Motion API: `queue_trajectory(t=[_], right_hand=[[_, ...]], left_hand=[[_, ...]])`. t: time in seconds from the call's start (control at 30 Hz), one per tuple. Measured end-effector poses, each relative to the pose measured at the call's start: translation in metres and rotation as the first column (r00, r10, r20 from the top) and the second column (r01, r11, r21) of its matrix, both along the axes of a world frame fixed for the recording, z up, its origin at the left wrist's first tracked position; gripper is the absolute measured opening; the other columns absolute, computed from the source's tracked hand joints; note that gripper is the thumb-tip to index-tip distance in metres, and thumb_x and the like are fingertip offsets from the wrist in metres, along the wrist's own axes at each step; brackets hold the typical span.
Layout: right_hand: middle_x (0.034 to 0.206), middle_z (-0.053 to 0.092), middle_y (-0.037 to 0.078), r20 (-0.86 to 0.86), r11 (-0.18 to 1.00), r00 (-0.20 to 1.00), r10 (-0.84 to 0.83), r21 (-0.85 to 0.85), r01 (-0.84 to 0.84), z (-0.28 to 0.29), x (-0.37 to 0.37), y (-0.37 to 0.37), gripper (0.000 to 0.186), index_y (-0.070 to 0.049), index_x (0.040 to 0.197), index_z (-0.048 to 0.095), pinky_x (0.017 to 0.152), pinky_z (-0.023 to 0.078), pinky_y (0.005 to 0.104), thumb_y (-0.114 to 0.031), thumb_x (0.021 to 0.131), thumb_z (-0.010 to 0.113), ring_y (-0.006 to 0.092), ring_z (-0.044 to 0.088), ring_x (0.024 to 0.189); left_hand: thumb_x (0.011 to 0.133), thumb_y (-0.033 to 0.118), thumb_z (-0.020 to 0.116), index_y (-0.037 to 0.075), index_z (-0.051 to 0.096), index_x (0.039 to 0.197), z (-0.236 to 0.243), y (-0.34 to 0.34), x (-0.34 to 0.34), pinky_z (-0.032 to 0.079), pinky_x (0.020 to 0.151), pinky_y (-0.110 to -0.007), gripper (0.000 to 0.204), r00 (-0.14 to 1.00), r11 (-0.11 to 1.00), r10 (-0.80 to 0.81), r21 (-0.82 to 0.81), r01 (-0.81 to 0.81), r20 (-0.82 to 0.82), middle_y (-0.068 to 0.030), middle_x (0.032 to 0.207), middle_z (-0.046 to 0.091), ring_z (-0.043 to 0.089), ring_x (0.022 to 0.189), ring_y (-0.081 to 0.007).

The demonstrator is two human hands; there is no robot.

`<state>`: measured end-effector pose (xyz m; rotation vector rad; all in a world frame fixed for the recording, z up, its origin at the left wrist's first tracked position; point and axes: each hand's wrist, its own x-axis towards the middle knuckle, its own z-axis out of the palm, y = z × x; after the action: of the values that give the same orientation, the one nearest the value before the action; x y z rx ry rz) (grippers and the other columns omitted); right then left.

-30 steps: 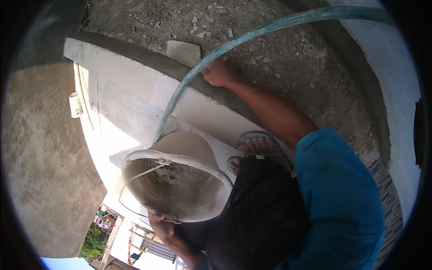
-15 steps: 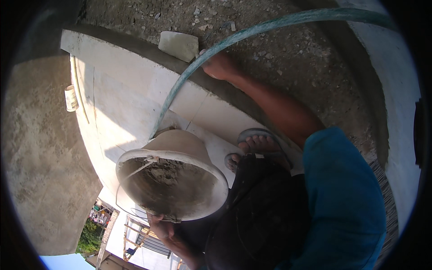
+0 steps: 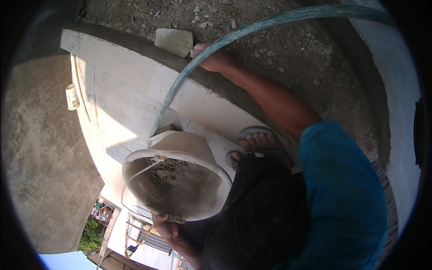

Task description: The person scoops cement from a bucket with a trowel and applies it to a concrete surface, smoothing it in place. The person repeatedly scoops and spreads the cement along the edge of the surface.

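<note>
- Right hand is grasping a flat, pale plate, sliding toward the grey ledge's left corner.
- Left hand is clasping a round, mortar-crusted bucket, shifting nearer the trousers.

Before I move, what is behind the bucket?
Past the upper side of the bucket, a green hose goes out of sight, and part of a brownish piece shows against the pale surface. The bucket covers the rest; where the hose ends can't be seen.
</note>
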<state>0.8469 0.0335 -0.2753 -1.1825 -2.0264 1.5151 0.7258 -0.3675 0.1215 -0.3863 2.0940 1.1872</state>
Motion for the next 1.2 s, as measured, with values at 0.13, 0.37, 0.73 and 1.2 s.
queue_trajectory(t=[0.13,0.37,0.73,1.2], right_hand=[[0.082,0.064,0.016,-0.015,0.996,0.999,-0.052,-0.078,0.051,0.003,-0.008,0.012,0.032,-0.004,0.088,0.061,0.072,0.049,0.0456,-0.034,0.099,0.056,0.0332,0.064,0.077],[0.09,0.069,0.019,0.03,0.979,0.999,-0.044,-0.199,0.049,0.023,-0.017,0.011,0.031,-0.004,0.099,0.067,0.078,0.051,0.0466,-0.034,0.096,0.058,0.0353,0.068,0.086],[0.097,0.071,0.021,0.011,0.972,1.0,-0.017,-0.234,0.02,0.053,-0.021,0.022,0.033,-0.004,0.102,0.07,0.084,0.053,0.0472,-0.033,0.091,0.058,0.0369,0.07,0.094],[0.103,0.073,0.014,-0.238,0.976,0.971,0.001,-0.21,-0.053,0.05,0.029,0.0,0.053,0.002,0.127,0.064,0.086,0.054,0.0388,-0.042,0.098,0.065,0.0243,0.07,0.096]], left_hand=[[0.059,0.008,0.062,-0.005,0.04,0.149,-0.003,-0.011,-0.003,0.033,0.117,-0.05,0.094,1.0,1.0,-0.002,0.005,0.002,0.024,-0.0224,0.143,0.049,0.045,0.135,-0.0394],[0.06,0.008,0.062,-0.004,0.04,0.149,-0.001,-0.003,0.008,0.033,0.117,-0.05,0.093,1.0,1.0,-0.01,0.022,0.01,-0.014,-0.0219,0.145,0.048,0.044,0.136,-0.0397],[0.062,0.004,0.06,-0.005,0.037,0.151,0.0,-0.002,0.012,0.032,0.118,-0.051,0.092,0.997,0.996,0.063,-0.053,-0.066,-0.052,-0.0213,0.147,0.046,0.042,0.138,-0.0393],[0.063,0.003,0.061,-0.003,0.038,0.152,-0.005,-0.006,-0.014,0.032,0.119,-0.052,0.093,0.998,0.998,0.051,-0.033,-0.049,0.047,-0.021,0.149,0.046,0.042,0.139,-0.0389]])
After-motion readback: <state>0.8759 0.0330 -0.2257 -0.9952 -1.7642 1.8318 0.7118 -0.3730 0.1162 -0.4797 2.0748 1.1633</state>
